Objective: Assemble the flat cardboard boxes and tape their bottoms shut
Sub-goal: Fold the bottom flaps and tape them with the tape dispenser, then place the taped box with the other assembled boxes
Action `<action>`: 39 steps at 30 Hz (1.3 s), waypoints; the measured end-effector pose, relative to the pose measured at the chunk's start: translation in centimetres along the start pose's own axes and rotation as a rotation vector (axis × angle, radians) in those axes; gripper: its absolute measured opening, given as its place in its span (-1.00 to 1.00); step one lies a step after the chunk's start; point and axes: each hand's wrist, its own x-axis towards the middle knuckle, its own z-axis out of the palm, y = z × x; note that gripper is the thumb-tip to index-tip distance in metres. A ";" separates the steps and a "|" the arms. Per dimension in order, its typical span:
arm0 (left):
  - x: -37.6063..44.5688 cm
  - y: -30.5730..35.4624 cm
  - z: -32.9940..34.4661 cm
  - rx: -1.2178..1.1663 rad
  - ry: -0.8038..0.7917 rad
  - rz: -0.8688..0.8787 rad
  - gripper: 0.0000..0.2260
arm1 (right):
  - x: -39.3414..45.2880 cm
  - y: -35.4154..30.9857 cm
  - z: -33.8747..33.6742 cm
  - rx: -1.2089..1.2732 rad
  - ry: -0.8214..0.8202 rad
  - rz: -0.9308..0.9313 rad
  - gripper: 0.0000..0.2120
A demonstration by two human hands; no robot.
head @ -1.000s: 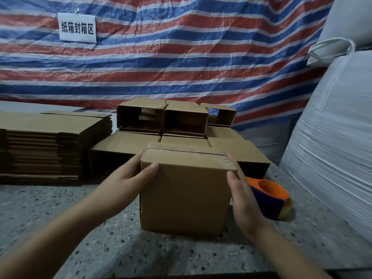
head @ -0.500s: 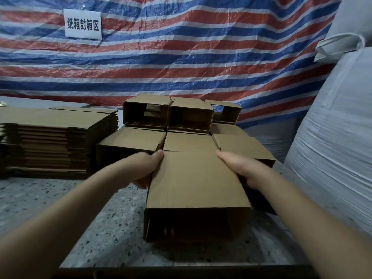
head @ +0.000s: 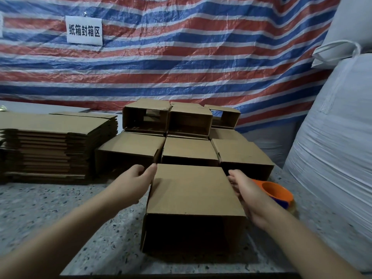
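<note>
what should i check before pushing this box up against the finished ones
1. Both hands on the box: ok. The left hand and right hand hold the sides of the front box.
2. Box lies on its side, open end toward the camera: ok.
3. Bottom taped shut: cannot tell, that end faces away.
4. Lined up with the row: ok. It sits in front of the middle finished box.
5. Tape dispenser out of the path: ok, it rests right of the box, beside the right hand.
6. Flat box stack out of the way: ok, far left on the table.
</note>
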 end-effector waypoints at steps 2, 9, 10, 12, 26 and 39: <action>-1.7 -0.6 0.7 -0.155 0.015 0.000 -0.40 | -0.5 1.4 0.3 0.028 0.000 0.005 -0.64; -6.5 0.8 3.1 -0.416 0.082 0.180 -0.53 | -1.5 0.9 1.0 0.275 0.047 -0.045 -0.76; -6.8 1.6 2.7 -0.445 0.111 0.241 -0.54 | -1.7 -0.2 0.6 0.327 0.029 -0.062 -0.78; -7.0 3.7 1.4 -0.479 0.127 0.365 -0.58 | -2.1 -2.7 -0.4 0.413 -0.012 -0.108 -0.79; 4.3 19.0 3.8 -0.200 0.090 0.760 -0.61 | 2.6 -14.5 -7.8 0.370 0.082 -0.447 -0.72; 22.3 25.5 10.9 0.454 0.057 0.734 -0.48 | 19.4 -18.7 -14.9 0.298 0.353 -0.453 -0.73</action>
